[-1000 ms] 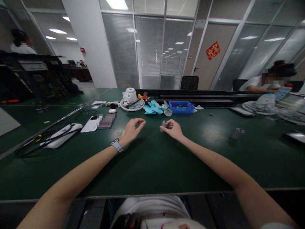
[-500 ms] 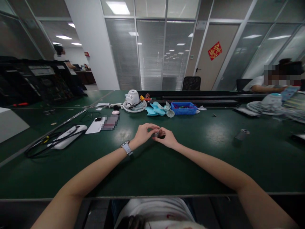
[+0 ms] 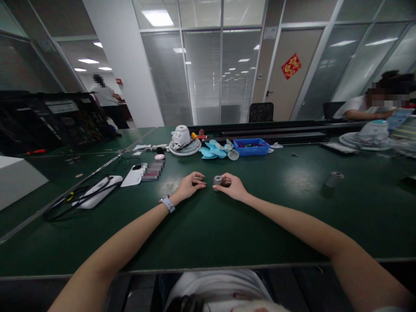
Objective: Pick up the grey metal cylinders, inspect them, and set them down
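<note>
A small grey metal cylinder (image 3: 217,180) with a round hole in its top stands upright on the green table (image 3: 208,234). My right hand (image 3: 234,186) grips it from the right, thumb in front and fingers behind. To the left of the cylinder, my left hand (image 3: 190,185) rests near the tabletop with its thumb and fingers apart and nothing between them; a gap separates it from the cylinder. A similar grey cylinder (image 3: 334,179) stands farther off on the right side of the table.
Behind my hands lie a white fan body (image 3: 181,138), blue fan blades (image 3: 212,150) and a blue tray (image 3: 251,147) of small parts. Phones (image 3: 132,176) and a cabled white device (image 3: 99,193) lie at left. One person (image 3: 360,108) sits at far right; another (image 3: 105,97) stands at back left.
My left hand has let go of the cylinder and drawn back to the left. The right hand keeps hold, and the cylinder's top now shows. The camera view has shifted slightly.
</note>
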Tool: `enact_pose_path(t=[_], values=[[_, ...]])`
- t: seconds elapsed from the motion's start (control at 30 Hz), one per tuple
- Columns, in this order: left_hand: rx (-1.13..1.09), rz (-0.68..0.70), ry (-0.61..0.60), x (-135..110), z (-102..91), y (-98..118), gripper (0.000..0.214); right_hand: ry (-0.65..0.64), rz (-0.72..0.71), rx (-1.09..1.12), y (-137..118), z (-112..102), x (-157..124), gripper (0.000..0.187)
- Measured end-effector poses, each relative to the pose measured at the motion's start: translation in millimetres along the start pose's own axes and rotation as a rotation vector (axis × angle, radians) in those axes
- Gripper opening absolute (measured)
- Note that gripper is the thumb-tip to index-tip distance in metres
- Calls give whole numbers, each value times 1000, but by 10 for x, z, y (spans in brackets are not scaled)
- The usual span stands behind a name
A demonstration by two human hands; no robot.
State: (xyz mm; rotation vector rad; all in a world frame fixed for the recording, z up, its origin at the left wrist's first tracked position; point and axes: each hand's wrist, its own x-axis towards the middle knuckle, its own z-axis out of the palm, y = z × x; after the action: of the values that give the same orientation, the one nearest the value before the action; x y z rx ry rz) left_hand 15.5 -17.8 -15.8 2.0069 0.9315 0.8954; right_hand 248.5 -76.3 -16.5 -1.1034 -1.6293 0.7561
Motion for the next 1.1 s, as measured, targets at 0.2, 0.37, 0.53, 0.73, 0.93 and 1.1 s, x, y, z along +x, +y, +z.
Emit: enact_pose_path(t=[0.2,0.37,0.53,0.73,0.93,1.1], values=[[-185,-108,162,44,-71,46,46,687,126,-237,402,-1305,266,44],[-320,-245,605,186,-225,-162,28,1193,424,-616,769,-2360,108,38],[-260,-270,686,222,-284,-297,22,1101,630,-667,937,-2542,-89,40],[-119,-254,663,191,-238,-302,30,1167,373,-829,522,-2022,51,67],[-62,-252,667,190,-245,-353,30,-121,-404,-766,-264,-300,62,47],[-21,-260,660,172,-231,-346,29,-361,-367,-637,-259,457,112,37]])
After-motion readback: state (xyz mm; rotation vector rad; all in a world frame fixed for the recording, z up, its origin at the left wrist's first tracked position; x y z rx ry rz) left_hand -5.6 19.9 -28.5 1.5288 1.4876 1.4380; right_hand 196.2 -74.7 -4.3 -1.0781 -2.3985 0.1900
